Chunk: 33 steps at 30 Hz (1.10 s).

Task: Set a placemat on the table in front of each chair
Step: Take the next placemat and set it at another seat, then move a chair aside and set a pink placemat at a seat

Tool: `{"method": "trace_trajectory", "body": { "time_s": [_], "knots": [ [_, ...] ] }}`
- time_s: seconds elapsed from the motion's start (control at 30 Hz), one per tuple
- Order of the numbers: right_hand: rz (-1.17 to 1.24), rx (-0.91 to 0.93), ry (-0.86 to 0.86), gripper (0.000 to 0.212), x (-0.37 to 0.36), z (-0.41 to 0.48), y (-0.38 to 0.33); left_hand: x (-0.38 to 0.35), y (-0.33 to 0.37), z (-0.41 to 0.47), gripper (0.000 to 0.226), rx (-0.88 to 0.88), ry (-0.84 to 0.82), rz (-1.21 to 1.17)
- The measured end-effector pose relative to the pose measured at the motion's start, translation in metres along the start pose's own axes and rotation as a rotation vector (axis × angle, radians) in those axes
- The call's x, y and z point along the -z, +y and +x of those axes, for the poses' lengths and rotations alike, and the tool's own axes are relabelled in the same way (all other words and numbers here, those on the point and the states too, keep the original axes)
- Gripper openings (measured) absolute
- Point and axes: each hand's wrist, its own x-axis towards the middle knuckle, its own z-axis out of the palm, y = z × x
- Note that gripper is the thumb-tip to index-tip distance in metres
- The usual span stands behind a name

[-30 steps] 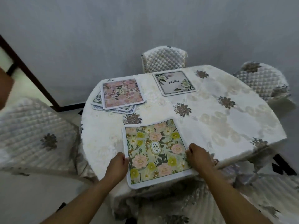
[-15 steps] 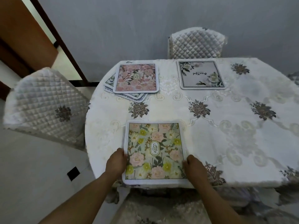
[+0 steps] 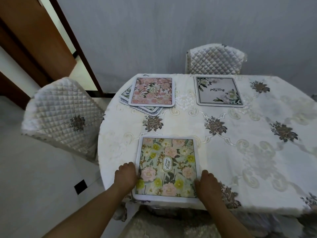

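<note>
A green floral placemat lies flat at the near edge of the table, above the chair just below me. My left hand grips its left edge and my right hand grips its right edge. A white placemat with green leaves lies in front of the far chair. A pink floral placemat tops a small stack of placemats at the far left of the table.
A quilted chair stands at the table's left end. A white embroidered tablecloth covers the table. A brown door and its frame stand at the back left. A grey wall runs behind the far chair.
The green placemat has turned from askew to square with the table edge, both hands staying on its sides. My view has swung to the left.
</note>
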Motion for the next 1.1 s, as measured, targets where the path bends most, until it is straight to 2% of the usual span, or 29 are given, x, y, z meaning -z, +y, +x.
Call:
{"method": "trace_trajectory", "body": {
  "time_s": [0.1, 0.2, 0.43, 0.63, 0.83, 0.93, 1.1],
  "knots": [
    [-0.159, 0.125, 0.002, 0.024, 0.022, -0.004, -0.021, 0.030, -0.010, -0.007, 0.040, -0.101, 0.030, 0.151],
    [-0.238, 0.195, -0.024, 0.026, 0.052, -0.010, -0.058, 0.064, -0.029, -0.013, 0.040, -0.150, 0.056, 0.204],
    [-0.339, 0.334, 0.042, 0.028, 0.096, -0.036, -0.178, 0.144, -0.114, -0.040, 0.038, -0.144, 0.143, 0.139],
    [-0.369, 0.427, 0.132, 0.031, 0.078, -0.080, -0.308, 0.182, -0.238, -0.060, 0.040, -0.198, 0.225, 0.074],
    [-0.353, 0.470, 0.124, 0.027, 0.041, -0.130, -0.439, 0.203, -0.370, -0.065, 0.037, -0.203, 0.263, 0.116],
    [-0.351, 0.493, 0.114, 0.023, 0.025, -0.143, -0.490, 0.210, -0.417, -0.061, 0.036, -0.175, 0.272, 0.111],
    [-0.387, 0.519, 0.112, 0.033, 0.013, -0.128, -0.560, 0.218, -0.477, -0.031, 0.042, -0.130, 0.260, 0.111]
  ]
}}
